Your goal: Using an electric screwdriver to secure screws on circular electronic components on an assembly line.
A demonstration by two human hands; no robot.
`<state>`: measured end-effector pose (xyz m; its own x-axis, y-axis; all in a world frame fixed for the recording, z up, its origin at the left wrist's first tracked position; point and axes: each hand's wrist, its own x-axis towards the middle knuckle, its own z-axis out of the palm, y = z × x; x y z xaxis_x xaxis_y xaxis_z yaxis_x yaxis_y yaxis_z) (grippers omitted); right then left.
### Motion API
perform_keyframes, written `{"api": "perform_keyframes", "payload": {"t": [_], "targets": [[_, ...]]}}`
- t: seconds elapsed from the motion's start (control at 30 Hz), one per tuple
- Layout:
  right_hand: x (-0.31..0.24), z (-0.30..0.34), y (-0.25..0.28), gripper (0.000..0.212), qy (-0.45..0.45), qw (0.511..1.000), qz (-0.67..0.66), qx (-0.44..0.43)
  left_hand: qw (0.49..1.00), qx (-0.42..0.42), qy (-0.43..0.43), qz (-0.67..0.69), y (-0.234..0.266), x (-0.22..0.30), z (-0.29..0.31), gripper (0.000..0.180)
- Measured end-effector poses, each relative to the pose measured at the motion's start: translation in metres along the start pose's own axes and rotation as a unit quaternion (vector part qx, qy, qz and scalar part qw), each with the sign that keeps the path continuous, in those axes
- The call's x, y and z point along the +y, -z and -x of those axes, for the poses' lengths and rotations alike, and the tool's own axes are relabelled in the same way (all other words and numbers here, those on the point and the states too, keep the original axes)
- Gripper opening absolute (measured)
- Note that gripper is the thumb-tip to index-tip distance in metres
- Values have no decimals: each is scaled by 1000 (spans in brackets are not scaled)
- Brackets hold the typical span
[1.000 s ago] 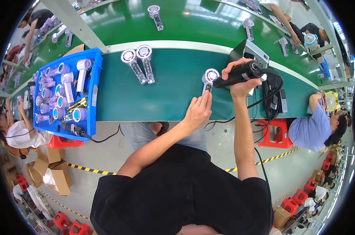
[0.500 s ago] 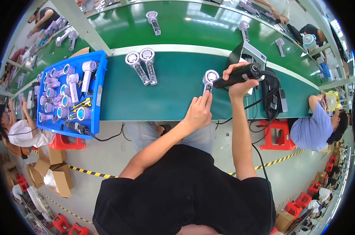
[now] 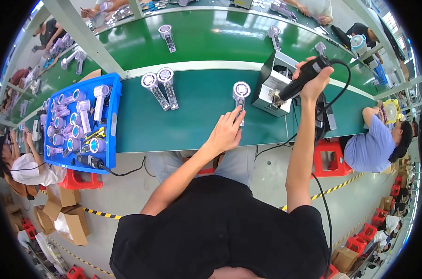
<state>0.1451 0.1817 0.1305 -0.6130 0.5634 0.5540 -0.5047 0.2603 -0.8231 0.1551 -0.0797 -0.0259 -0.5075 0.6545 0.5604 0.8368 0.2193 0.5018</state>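
Note:
My right hand [image 3: 316, 80] is wrapped round a black electric screwdriver [image 3: 305, 76]. The tool slants down to the left, its tip at the front of a grey box-shaped screw feeder [image 3: 271, 88]. My left hand [image 3: 226, 128] holds the lower handle of a pale handheld fan [image 3: 241, 89], which lies on the green bench with its round head pointing away from me. The handle's inside looks exposed, though my fingers hide its lower end. Left of it lie two similar fans [image 3: 150, 81] [image 3: 165, 76] side by side.
A blue tray [image 3: 114, 135] of several lilac fans and another black screwdriver [image 3: 90, 161] stands at the left. Beyond a white rail, more fans lie on a green belt [image 3: 211, 42]. The screwdriver's cable [image 3: 348, 83] loops at the right. Co-workers sit on both sides.
My right hand has moved the screwdriver up and right, from beside the fan's head to the screw feeder. My left hand stays at the fan's handle. The view has shifted slightly.

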Motion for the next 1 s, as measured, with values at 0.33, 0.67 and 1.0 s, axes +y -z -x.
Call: {"api": "perform_keyframes", "payload": {"t": [0.33,0.67,1.0], "targets": [[10,-1,-5,82,-98,993,-62,13,1000,15,22,15,2,1,0,62],[28,48,-86,91,-20,972,-207,-109,999,-8,37,21,1,1,2,64],[30,54,-103,93,-5,982,-133,-132,999,5,30,19,0,-2,4,61]]}}
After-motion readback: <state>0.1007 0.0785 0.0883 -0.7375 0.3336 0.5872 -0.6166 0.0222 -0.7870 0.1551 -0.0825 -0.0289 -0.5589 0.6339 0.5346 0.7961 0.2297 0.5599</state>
